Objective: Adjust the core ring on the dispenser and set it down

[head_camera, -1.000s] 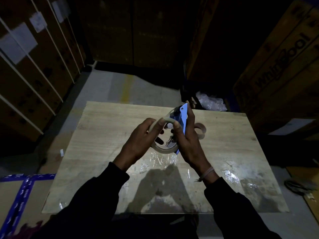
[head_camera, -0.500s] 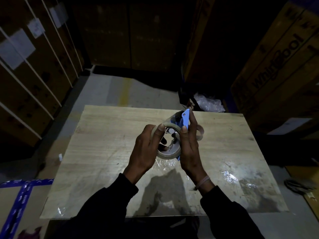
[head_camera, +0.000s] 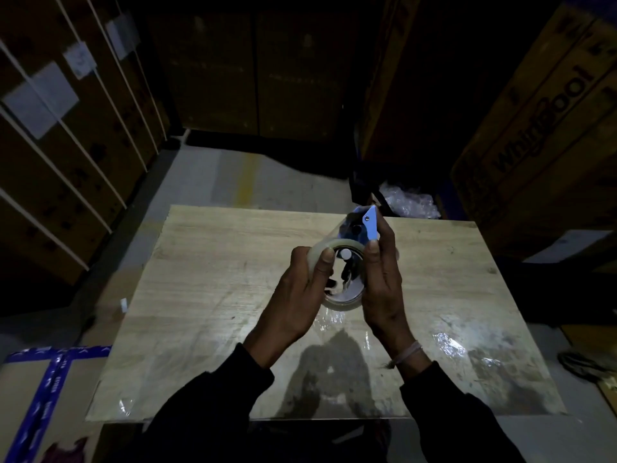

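Observation:
Both my hands hold a blue tape dispenser (head_camera: 370, 225) above a wooden table (head_camera: 207, 279). A roll of clear tape (head_camera: 344, 304) sits on the dispenser between my hands. My left hand (head_camera: 300, 295) grips the roll's left side, thumb up against its rim. My right hand (head_camera: 384, 282) grips the dispenser's blue frame from the right, fingers stretched along it. The dispenser's handle is hidden behind my hands.
Clear tape strips (head_camera: 447, 342) stick to the tabletop near me. Strapped cardboard boxes (head_camera: 56, 135) stand at the left and a printed carton (head_camera: 547, 128) at the right. Crumpled plastic (head_camera: 409, 203) lies beyond the table. A blue-taped box (head_camera: 43, 389) is at lower left.
The roll and dispenser have turned in my hands, so the roll's open core now faces up. My left thumb has slid along the rim.

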The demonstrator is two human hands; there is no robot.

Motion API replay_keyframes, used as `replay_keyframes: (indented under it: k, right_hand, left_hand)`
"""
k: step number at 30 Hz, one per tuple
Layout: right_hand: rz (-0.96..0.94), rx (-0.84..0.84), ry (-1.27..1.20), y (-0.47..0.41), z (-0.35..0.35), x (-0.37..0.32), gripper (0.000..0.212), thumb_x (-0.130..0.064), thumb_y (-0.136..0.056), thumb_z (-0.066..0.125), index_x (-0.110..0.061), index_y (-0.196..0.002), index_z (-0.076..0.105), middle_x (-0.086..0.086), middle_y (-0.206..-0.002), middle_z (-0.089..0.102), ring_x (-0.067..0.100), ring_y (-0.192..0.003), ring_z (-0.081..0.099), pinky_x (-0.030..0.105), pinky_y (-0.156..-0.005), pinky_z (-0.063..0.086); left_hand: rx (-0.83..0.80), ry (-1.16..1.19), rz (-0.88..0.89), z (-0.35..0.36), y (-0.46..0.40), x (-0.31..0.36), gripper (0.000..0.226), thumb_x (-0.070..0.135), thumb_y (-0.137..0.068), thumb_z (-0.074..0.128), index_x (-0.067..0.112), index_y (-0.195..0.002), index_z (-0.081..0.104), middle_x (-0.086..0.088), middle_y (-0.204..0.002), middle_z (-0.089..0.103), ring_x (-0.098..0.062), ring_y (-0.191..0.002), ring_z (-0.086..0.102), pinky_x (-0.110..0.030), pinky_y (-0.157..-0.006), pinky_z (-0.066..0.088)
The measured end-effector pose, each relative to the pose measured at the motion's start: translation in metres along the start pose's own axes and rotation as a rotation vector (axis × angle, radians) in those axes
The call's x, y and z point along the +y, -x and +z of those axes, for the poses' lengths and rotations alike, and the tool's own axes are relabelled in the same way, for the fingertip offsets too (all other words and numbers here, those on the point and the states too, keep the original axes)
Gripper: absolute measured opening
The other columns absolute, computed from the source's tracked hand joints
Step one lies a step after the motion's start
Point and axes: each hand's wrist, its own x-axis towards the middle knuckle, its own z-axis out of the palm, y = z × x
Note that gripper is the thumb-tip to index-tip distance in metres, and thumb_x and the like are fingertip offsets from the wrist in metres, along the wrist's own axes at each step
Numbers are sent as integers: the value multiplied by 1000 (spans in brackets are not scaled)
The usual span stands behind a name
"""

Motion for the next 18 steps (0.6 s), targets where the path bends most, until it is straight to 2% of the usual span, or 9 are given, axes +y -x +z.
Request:
replay_keyframes:
  k: [2, 4, 5, 6, 8, 10, 14, 16, 18]
  right_hand:
    - [22, -14, 30, 1, -3, 2, 48, -19, -117, 33, -18, -166, 37, 4, -166, 50, 18, -152, 50, 38, -124, 43]
    - [41, -59, 37, 4, -1, -2, 48, -15, -119, 32, -15, -166, 36, -17, -160, 56, 4, -141, 59, 22, -106, 52]
    - [48, -82, 40, 6, 1, -4, 48, -14, -119, 32, -14, -166, 35, -32, -151, 59, 0, -132, 64, 22, -96, 54]
    - [55, -99, 52, 8, 3, -5, 48, -17, -119, 32, -16, -167, 34, -39, -141, 62, 3, -120, 69, 32, -91, 56]
    - [68, -120, 61, 10, 7, -6, 51, -31, -117, 34, -27, -168, 34, -26, -124, 74, 15, -87, 72, 49, -84, 58]
    - [77, -113, 49, 10, 9, -5, 53, -39, -115, 36, -34, -167, 34, -10, -120, 77, 23, -70, 62, 55, -70, 55]
    - [78, -94, 34, 9, 5, -1, 54, -37, -114, 35, -28, -168, 34, -30, -120, 75, 40, -78, 63, 50, -75, 56]
    - [80, -98, 38, 10, 2, 2, 52, -34, -116, 35, -27, -167, 35, -29, -116, 75, 27, -74, 65, 51, -73, 58]
    - [85, -85, 55, 10, -1, 6, 48, -26, -119, 33, -23, -167, 36, -36, -120, 72, 3, -80, 68, 27, -79, 59]
  left_hand:
    - [-51, -189, -3, -9, -3, -1, 82, 81, -89, 33, 25, -150, 38, 7, -143, 57, -11, -126, 61, -32, -106, 49]
    - [-62, -323, 94, -15, -10, 5, 94, 78, -90, 38, 26, -165, 16, 10, -170, 28, -7, -154, 31, -26, -120, 29]
    - [-82, -360, 156, -18, -14, 8, 92, 72, -93, 43, 27, -167, 11, 12, -174, 17, -3, -159, 18, -25, -124, 22]
    - [-115, -380, 213, -19, -19, 13, 88, 64, -98, 47, 29, -168, 8, 16, -175, 12, 0, -160, 12, -22, -125, 20]
    - [-192, -375, 292, -21, -28, 17, 78, 47, -105, 53, 31, -168, 11, 22, -173, 16, 6, -157, 18, -16, -123, 24]
    - [-226, -336, 333, -22, -33, 18, 68, 34, -109, 53, 30, -167, 19, 20, -168, 31, 9, -150, 35, -12, -118, 33]
    - [-229, -345, 326, -24, -33, 12, 58, 31, -111, 49, 34, -165, 28, 16, -157, 52, 6, -133, 57, 0, -97, 37]
    - [-225, -350, 327, -25, -34, 8, 55, 32, -111, 50, 34, -163, 33, 14, -157, 54, 5, -135, 56, -2, -99, 39]
    - [-232, -339, 344, -25, -34, 4, 52, 31, -110, 53, 33, -161, 39, 17, -160, 49, 7, -142, 49, -11, -112, 41]
